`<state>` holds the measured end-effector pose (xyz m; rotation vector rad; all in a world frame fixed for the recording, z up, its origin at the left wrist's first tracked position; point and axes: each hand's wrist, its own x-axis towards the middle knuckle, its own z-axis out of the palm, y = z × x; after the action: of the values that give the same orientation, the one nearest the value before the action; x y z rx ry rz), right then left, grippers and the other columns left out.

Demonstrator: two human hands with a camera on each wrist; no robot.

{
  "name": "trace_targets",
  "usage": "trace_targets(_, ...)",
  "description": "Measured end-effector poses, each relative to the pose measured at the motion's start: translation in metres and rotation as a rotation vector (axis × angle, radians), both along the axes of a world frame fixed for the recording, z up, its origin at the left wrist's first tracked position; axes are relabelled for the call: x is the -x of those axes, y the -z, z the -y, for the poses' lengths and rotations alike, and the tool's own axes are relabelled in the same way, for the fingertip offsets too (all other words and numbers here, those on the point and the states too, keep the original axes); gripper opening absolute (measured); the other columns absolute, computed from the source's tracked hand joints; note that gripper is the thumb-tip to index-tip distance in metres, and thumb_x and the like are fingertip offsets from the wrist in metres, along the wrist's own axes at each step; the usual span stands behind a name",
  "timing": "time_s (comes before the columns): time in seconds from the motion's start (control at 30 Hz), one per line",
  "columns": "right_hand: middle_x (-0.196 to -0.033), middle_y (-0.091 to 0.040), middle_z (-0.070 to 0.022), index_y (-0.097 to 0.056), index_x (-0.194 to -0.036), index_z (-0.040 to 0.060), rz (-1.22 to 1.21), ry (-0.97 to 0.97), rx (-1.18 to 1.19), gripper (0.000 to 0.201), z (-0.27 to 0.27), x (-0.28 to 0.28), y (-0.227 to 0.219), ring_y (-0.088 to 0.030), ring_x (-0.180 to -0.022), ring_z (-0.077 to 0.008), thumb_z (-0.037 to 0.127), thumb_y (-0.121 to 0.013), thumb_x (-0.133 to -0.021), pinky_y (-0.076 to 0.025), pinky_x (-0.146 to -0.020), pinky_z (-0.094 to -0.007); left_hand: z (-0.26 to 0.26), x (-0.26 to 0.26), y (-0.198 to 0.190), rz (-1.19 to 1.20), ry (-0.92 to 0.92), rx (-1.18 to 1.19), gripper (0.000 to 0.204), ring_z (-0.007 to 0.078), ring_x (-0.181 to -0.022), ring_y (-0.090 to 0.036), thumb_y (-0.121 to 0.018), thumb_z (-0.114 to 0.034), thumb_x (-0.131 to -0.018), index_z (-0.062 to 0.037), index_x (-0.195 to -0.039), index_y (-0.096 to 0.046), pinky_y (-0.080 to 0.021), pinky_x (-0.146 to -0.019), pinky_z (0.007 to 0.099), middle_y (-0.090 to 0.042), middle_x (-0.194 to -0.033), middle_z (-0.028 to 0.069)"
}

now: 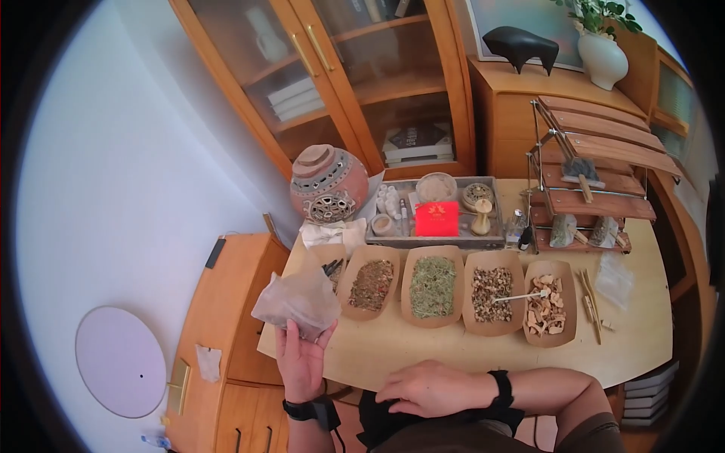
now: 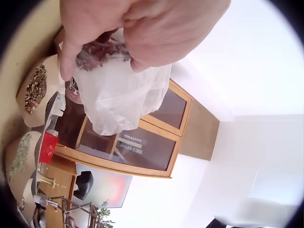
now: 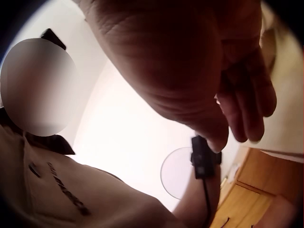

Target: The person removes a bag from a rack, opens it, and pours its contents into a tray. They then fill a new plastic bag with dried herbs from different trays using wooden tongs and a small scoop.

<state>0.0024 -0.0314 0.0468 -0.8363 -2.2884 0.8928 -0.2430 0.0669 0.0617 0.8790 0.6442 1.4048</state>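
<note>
My left hand holds up a pale see-through mesh pouch over the table's front left side, fingers and thumb gripping its lower part. In the left wrist view the pouch shows dark reddish-brown dried pieces gathered near the fingers of the left hand. Its loose end is free. My right hand lies loosely before my lap at the table's front edge, holding nothing. The right wrist view shows the right hand with its fingers relaxed.
Several paper trays of dried herbs line the table; a white spoon lies across two. Behind them sit a grey tray with a red packet and a clay pot. A wooden rack with small pouches stands at right.
</note>
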Motion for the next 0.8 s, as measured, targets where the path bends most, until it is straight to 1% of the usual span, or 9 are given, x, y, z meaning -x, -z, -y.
trace_targets(0.03,-0.108,-0.072,-0.0062,-0.069,-0.125,0.0087,-0.076,-0.113,0.104,0.032,-0.003,0.001,0.015,-0.071,-0.097,-0.0291,0.018,-0.073,-0.095,-0.057,-0.085,-0.0395,-0.004,-0.002,-0.003,-0.004,-0.002,-0.002,0.049,0.0351,-0.142,-0.049,-0.044,-0.023,-0.114,-0.0162,-0.159,-0.028,-0.047,-0.114,0.0612,-0.043,-0.158,0.011)
trace_targets(0.07,-0.108,-0.072,-0.0062,-0.069,-0.125,0.0087,-0.081,-0.114,0.102,0.032,-0.007,0.001,0.024,-0.071,-0.097,-0.0291,0.018,-0.073,-0.095,-0.057,-0.085,-0.0395,-0.008,-0.005,-0.004,-0.049,-0.015,-0.024,0.048,0.0344,-0.142,-0.049,-0.045,-0.023,-0.113,-0.0149,-0.158,-0.031,-0.048,-0.114,0.0612,-0.043,-0.158,0.0102)
trace_targets(0.13,-0.097,-0.074,-0.0073,-0.071,-0.123,0.0068,-0.091,-0.177,0.275,0.029,-0.012,0.002,0.037,-0.072,-0.087,-0.026,0.017,-0.074,-0.096,-0.057,-0.08,-0.036,-0.014,-0.007,-0.001,-0.1,-0.025,-0.045,0.047,0.0337,-0.142,-0.049,-0.047,-0.024,-0.113,-0.0137,-0.157,-0.033,-0.048,-0.113,0.0612,-0.044,-0.158,0.0094)
trace_targets(0.33,-0.1,-0.075,-0.0068,-0.073,-0.12,0.0043,-0.33,-0.144,0.486,0.025,-0.02,0.0,0.063,-0.07,-0.085,-0.0164,0.016,-0.074,-0.098,-0.056,-0.076,-0.0313,-0.03,-0.017,0.011,-0.173,-0.08,-0.006,0.048,0.032,-0.137,-0.055,-0.05,-0.021,-0.112,-0.0133,-0.157,-0.034,-0.055,-0.107,0.0577,-0.049,-0.153,0.0119)
trace_targets(0.5,-0.1,-0.075,-0.007,-0.072,-0.119,0.003,-0.353,-0.168,0.465,0.024,-0.023,0.002,0.073,-0.07,-0.086,-0.0166,0.014,-0.073,-0.098,-0.056,-0.077,-0.0315,-0.036,-0.027,0.016,-0.377,-0.175,-0.067,0.047,0.0284,-0.133,-0.057,-0.052,-0.019,-0.111,-0.0109,-0.155,-0.037,-0.058,-0.102,0.0499,-0.053,-0.149,0.0107)
trace_targets(0.63,-0.101,-0.074,-0.0073,-0.072,-0.118,0.0021,-0.351,-0.183,0.439,0.023,-0.024,0.001,0.074,-0.071,-0.087,-0.0176,0.013,-0.073,-0.098,-0.056,-0.078,-0.032,-0.038,-0.036,0.014,-0.436,-0.192,-0.115,0.048,0.0264,-0.133,-0.057,-0.053,-0.018,-0.111,-0.0101,-0.155,-0.038,-0.057,-0.102,0.0476,-0.053,-0.149,0.0107)
trace_targets(0.7,-0.101,-0.074,-0.0075,-0.072,-0.118,0.002,-0.344,-0.187,0.443,0.023,-0.024,0.001,0.074,-0.071,-0.088,-0.0181,0.013,-0.073,-0.098,-0.056,-0.078,-0.0324,-0.037,-0.042,0.008,-0.476,-0.188,-0.122,0.046,0.0221,-0.133,-0.056,-0.055,-0.014,-0.11,-0.0055,-0.153,-0.04,-0.052,-0.107,0.0408,-0.054,-0.147,0.0106)
trace_targets(0.73,-0.102,-0.074,-0.0077,-0.072,-0.118,0.0019,-0.334,-0.192,0.446,0.023,-0.025,0.001,0.074,-0.071,-0.088,-0.0186,0.013,-0.073,-0.097,-0.056,-0.079,-0.0328,-0.04,-0.043,0.01,-0.477,-0.185,-0.122,0.046,0.0221,-0.133,-0.056,-0.055,-0.014,-0.11,-0.0055,-0.153,-0.04,-0.052,-0.107,0.0408,-0.054,-0.147,0.0106)
trace_targets(0.8,-0.102,-0.074,-0.0078,-0.072,-0.118,0.0017,-0.327,-0.192,0.445,0.023,-0.025,0.0,0.072,-0.071,-0.089,-0.0189,0.013,-0.073,-0.097,-0.057,-0.079,-0.033,-0.045,-0.044,0.015,-0.565,-0.244,-0.236,0.041,0.0189,-0.126,-0.059,-0.057,-0.013,-0.109,-0.0011,-0.146,-0.046,-0.051,-0.104,0.0346,-0.059,-0.139,0.0111)
